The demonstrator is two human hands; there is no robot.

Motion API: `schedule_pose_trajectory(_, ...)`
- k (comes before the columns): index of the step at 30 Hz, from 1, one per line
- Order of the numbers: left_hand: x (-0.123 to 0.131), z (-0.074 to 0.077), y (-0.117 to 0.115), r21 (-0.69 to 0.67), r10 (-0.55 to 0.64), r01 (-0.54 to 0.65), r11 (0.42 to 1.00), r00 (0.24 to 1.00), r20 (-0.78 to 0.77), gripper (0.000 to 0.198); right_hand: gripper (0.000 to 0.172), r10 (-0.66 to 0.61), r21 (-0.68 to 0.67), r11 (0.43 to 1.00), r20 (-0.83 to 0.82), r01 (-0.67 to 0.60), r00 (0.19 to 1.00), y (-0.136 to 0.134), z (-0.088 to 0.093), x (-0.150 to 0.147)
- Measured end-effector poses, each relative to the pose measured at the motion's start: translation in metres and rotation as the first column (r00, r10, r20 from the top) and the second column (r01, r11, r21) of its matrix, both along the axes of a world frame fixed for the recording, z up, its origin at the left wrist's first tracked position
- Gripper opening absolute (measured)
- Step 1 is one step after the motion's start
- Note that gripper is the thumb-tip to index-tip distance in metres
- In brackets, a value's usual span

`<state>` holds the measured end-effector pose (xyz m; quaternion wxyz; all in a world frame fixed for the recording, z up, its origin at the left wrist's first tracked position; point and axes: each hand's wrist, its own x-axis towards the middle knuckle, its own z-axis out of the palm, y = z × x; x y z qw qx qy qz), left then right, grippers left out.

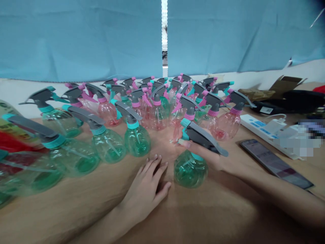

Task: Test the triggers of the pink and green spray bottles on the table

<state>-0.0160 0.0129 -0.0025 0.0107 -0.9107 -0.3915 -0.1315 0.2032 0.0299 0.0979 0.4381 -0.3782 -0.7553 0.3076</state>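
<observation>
My left hand (148, 188) lies on the wooden table (111, 193), fingers spread, holding nothing. To its right stands a green spray bottle (190, 169) with a grey and teal trigger head. My right hand (205, 154) reaches around the neck of this bottle, its index finger stretched out below the teal nozzle; the other fingers are hidden behind the bottle and its head. Another green bottle (137, 140) stands just beyond my left hand. Behind my right hand is a pink bottle (224, 125).
Several green bottles (109, 145) line the left side, and pink and green ones crowd the back. On the right lie a phone (276, 164), a white power strip (264, 132) and a black item (291, 101). A blue cloth (101, 40) hangs behind.
</observation>
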Motion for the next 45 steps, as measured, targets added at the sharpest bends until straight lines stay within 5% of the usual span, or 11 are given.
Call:
schedule_pose_trajectory(12, 0.000, 0.000, 0.001, 0.012, -0.006, 0.006, 1.000, 1.000, 0.010, 0.046, 0.031, -0.127, 0.047, 0.991, 0.084, 0.124, 0.988, -0.003, 0.003, -0.002)
schedule_pose_trajectory(21, -0.001, -0.001, 0.001, 0.012, -0.002, 0.002, 1.000, 1.000, 0.011, 0.046, 0.014, 0.038, -0.025, 0.999, -0.028, -0.039, 0.999, 0.001, -0.002, 0.001)
schedule_pose_trajectory(32, -0.001, -0.001, 0.000, -0.012, 0.013, -0.013, 1.000, 1.000, 0.020, 0.045, 0.020, 0.073, -0.045, 0.996, -0.134, -0.079, 0.988, 0.005, -0.017, 0.002)
schedule_pose_trajectory(45, -0.001, -0.001, 0.000, -0.022, 0.014, -0.014, 1.000, 1.000, 0.008, 0.047, 0.022, -0.012, -0.111, 0.994, -0.086, 0.002, 0.996, -0.002, -0.008, 0.001)
